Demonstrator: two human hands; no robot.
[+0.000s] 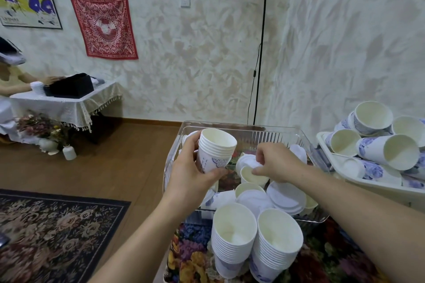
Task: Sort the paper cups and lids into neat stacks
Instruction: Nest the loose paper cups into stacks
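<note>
1. Left hand [192, 171]: wrapped round a short nested stack [216, 149] of paper cups, held tilted above the left end of the clear bin [241, 127].
2. Right hand [277, 163]: lowered into the bin, fingertips pinching the rim of a loose cup [249, 174] that lies just beside the held stack, to its right.
3. Lids [286, 197]: a flat white pile in the bin, directly below the right wrist, with more loose cups around it.
4. Two tall cup stacks [233, 239], [276, 243]: upright on the floral cloth [190, 257] in front of the bin, between the forearms.
5. White tray [368, 182]: right of the bin, heaped with unsorted cups [400, 151] lying on their sides.
</note>
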